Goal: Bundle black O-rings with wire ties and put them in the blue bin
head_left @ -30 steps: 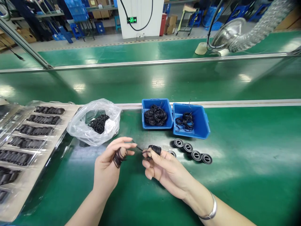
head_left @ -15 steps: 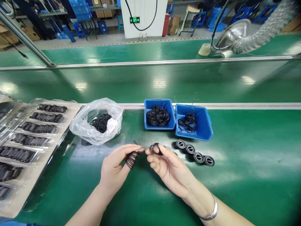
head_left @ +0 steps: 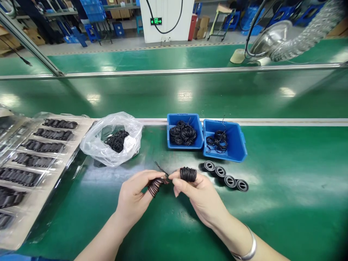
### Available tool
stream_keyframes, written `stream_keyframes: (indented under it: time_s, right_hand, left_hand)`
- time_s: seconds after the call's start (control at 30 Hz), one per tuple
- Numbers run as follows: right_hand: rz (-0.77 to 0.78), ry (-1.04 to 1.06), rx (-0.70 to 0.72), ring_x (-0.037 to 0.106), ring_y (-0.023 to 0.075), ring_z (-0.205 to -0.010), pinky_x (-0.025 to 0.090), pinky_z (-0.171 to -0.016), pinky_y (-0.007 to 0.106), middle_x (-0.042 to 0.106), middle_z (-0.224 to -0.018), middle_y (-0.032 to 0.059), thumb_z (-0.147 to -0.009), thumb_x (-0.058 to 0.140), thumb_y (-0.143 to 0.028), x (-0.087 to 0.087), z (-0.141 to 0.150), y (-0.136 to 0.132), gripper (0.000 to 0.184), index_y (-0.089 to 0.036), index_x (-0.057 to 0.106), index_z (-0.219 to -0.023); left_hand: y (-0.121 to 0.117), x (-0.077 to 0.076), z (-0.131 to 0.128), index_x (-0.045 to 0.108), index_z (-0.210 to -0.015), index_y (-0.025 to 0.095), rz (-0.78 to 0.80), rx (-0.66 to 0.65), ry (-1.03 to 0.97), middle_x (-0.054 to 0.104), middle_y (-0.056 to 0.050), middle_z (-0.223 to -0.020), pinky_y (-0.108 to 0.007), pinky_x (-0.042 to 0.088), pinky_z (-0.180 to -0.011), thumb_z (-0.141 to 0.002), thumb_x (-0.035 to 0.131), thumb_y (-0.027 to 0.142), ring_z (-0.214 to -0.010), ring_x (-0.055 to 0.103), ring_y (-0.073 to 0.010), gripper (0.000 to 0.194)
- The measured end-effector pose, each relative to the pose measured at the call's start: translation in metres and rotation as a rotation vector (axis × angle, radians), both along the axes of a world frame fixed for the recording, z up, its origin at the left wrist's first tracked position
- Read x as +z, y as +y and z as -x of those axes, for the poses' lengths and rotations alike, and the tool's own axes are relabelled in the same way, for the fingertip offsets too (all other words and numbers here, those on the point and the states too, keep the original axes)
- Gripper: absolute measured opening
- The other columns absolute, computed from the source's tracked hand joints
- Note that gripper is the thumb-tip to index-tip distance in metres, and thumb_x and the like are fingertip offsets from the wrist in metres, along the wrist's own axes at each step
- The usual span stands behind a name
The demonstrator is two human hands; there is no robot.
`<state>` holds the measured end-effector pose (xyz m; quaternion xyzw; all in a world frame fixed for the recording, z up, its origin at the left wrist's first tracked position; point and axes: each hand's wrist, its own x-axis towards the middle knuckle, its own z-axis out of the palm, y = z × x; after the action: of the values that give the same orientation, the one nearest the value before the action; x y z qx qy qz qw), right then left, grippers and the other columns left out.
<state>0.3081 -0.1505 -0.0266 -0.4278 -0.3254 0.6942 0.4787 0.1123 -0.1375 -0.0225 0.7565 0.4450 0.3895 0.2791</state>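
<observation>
My left hand (head_left: pixel 135 194) is closed in a pinch, with a row of black O-rings (head_left: pixel 154 187) hung round its fingers. A thin dark twisted strand (head_left: pixel 161 168) sticks up from its fingertips. My right hand (head_left: pixel 199 194) is closed too, its thumb and index fingertips meeting those of the left at the strand's base. A tight stack of black O-rings (head_left: pixel 188 174) sits round its index finger. What exactly lies between the touching fingertips is too small to make out. Both hands are raised over the green table (head_left: pixel 174 235).
A clear plastic bag (head_left: pixel 92 148) holds loose black rings. Two blue bins (head_left: pixel 185 146) (head_left: pixel 236 145) contain bundles of black rings. Several round black parts (head_left: pixel 219 171) stand right of my right hand. Trays of black parts (head_left: pixel 38 146) lie left. A metal rail (head_left: pixel 152 73) crosses behind.
My right hand has turned over, bringing the ring stack on its index finger into view. Its fingertips have moved in against the left hand's. The dark strand now shows longer.
</observation>
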Motion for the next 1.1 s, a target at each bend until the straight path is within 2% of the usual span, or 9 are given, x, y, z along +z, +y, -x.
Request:
stream_keyframes:
  time_s: [0.13,0.3,0.43,0.57,0.67,0.87,1.0,1.1]
  right_hand:
    - [-0.069,-0.200,0.024,0.052,0.0133,-0.065,0.046,-0.066,0.031,0.060,-0.076,0.0002,-0.071,0.087,-0.041,-0.0051,0.0025,-0.0032,0.025,-0.024,0.081,-0.088]
    - [-0.186,-0.365,0.026,0.055,0.0169,-0.071,0.049,-0.073,0.036,0.059,-0.081,0.0018,-0.075,0.083,-0.043,-0.0093,0.0015,-0.0057,0.023,-0.024,0.081,-0.088]
    - [-0.240,-0.365,0.011,0.057,0.0171,-0.072,0.048,-0.072,0.034,0.060,-0.077,0.0008,-0.079,0.081,-0.039,-0.0089,0.0002,-0.0060,0.016,-0.025,0.082,-0.086]
    - [-0.227,-0.329,0.031,0.055,0.0144,-0.069,0.044,-0.067,0.029,0.060,-0.073,-0.0005,-0.081,0.079,-0.036,-0.0050,0.0003,-0.0037,0.011,-0.025,0.081,-0.080]
    - [-0.159,-0.239,0.055,0.054,0.0119,-0.064,0.042,-0.062,0.027,0.062,-0.072,-0.0011,-0.080,0.081,-0.035,-0.0029,0.0008,-0.0020,0.012,-0.023,0.080,-0.078]
    - [-0.007,-0.058,0.097,0.056,0.0127,-0.064,0.043,-0.061,0.026,0.065,-0.065,-0.0008,-0.077,0.084,-0.036,-0.0043,0.0019,-0.0011,0.018,-0.020,0.077,-0.075]
    - [-0.051,-0.095,0.092,0.057,0.0115,-0.065,0.044,-0.063,0.026,0.069,-0.077,0.0003,-0.076,0.085,-0.032,-0.0053,0.0021,-0.0022,0.013,-0.021,0.078,-0.080]
    - [-0.105,-0.146,0.076,0.057,0.0117,-0.067,0.044,-0.065,0.026,0.068,-0.077,-0.0001,-0.078,0.083,-0.031,-0.0047,0.0016,-0.0028,0.011,-0.021,0.079,-0.079]
  left_hand:
    - [-0.0015,0.0010,-0.0017,0.074,-0.103,0.023,0.015,0.005,-0.015,0.080,-0.001,-0.091,-0.022,0.058,-0.076,-0.087,0.066,0.010,-0.082,0.075,-0.0150,0.021]
    - [-0.0064,-0.0032,-0.0022,0.073,-0.103,0.022,0.259,-0.004,-0.125,0.080,-0.002,-0.090,-0.024,0.059,-0.071,-0.090,0.064,0.017,-0.079,0.076,-0.0165,0.016]
    - [-0.0079,-0.0049,-0.0028,0.073,-0.103,0.021,0.388,-0.028,-0.203,0.079,-0.003,-0.088,-0.026,0.060,-0.072,-0.092,0.063,0.020,-0.076,0.077,-0.0176,0.015]
    - [-0.0058,-0.0002,-0.0039,0.076,-0.101,0.022,0.359,-0.020,-0.186,0.079,-0.001,-0.082,-0.023,0.059,-0.069,-0.091,0.065,0.019,-0.069,0.076,-0.0145,0.015]
    - [-0.0036,0.0038,-0.0038,0.078,-0.098,0.022,0.322,-0.008,-0.167,0.079,0.001,-0.078,-0.020,0.057,-0.067,-0.089,0.066,0.016,-0.067,0.075,-0.0128,0.016]
    - [-0.0024,0.0031,-0.0023,0.079,-0.098,0.023,0.378,-0.028,-0.178,0.079,0.002,-0.074,-0.020,0.057,-0.067,-0.089,0.065,0.014,-0.067,0.074,-0.0127,0.018]
    - [-0.0026,0.0026,-0.0027,0.079,-0.096,0.023,0.376,-0.004,-0.166,0.080,0.001,-0.080,-0.019,0.057,-0.067,-0.088,0.066,0.014,-0.068,0.074,-0.0122,0.018]
    - [-0.0029,0.0043,-0.0029,0.080,-0.096,0.022,0.406,0.000,-0.185,0.080,0.000,-0.080,-0.020,0.058,-0.066,-0.088,0.066,0.015,-0.067,0.074,-0.0129,0.017]
